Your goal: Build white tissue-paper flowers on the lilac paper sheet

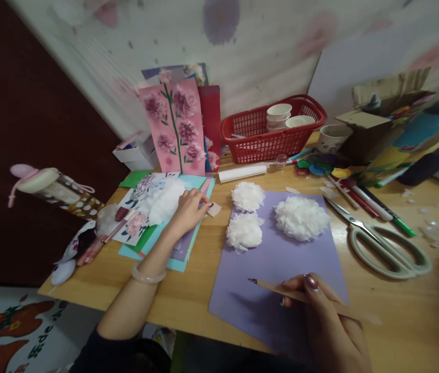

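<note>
My right hand point(326, 316) grips a light wooden pencil point(293, 294), its dark tip pointing left above a sheet of purple paper point(242, 290). One white tissue-paper flower point(300, 217) rests at the sheet's upper right. Two more, an upper white flower point(248, 196) and a lower white flower point(244, 231), lie over its left edge. My left hand point(189, 210) is over the stack of coloured papers point(182, 261), beside crumpled white tissue point(165, 199). Its fingers are curled together near a small pale scrap point(214, 209); whether they pinch it is unclear.
Scissors point(374, 241) lie right of the purple sheet, near several markers point(386, 207). Behind stand a red basket point(269, 142) with white bowls, a paper cup point(334, 139) and a pink flower card point(174, 129). A bottle point(59, 191) stands at the left edge.
</note>
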`<action>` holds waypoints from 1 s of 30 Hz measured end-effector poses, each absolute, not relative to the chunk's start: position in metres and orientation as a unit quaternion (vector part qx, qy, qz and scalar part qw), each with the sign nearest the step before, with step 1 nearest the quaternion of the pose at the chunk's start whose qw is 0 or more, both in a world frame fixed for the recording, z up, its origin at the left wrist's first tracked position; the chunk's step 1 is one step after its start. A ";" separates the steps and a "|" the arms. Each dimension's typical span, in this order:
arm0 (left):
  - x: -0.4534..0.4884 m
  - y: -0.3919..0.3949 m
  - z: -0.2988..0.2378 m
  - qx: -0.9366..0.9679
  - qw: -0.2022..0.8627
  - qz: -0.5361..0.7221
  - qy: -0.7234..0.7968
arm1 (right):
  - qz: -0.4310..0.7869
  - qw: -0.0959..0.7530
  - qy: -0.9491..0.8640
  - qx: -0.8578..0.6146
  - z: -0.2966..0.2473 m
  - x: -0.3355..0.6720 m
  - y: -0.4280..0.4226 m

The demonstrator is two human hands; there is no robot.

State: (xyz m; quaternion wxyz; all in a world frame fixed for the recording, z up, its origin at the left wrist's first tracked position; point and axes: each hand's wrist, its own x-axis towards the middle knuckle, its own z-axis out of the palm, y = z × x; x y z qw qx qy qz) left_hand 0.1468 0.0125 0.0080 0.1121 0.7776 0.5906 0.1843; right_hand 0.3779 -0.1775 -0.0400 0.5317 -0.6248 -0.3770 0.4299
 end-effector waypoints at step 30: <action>0.189 -0.110 0.006 0.579 0.581 0.361 0.444 | 0.448 0.571 -0.406 -0.556 -0.030 0.371 -0.175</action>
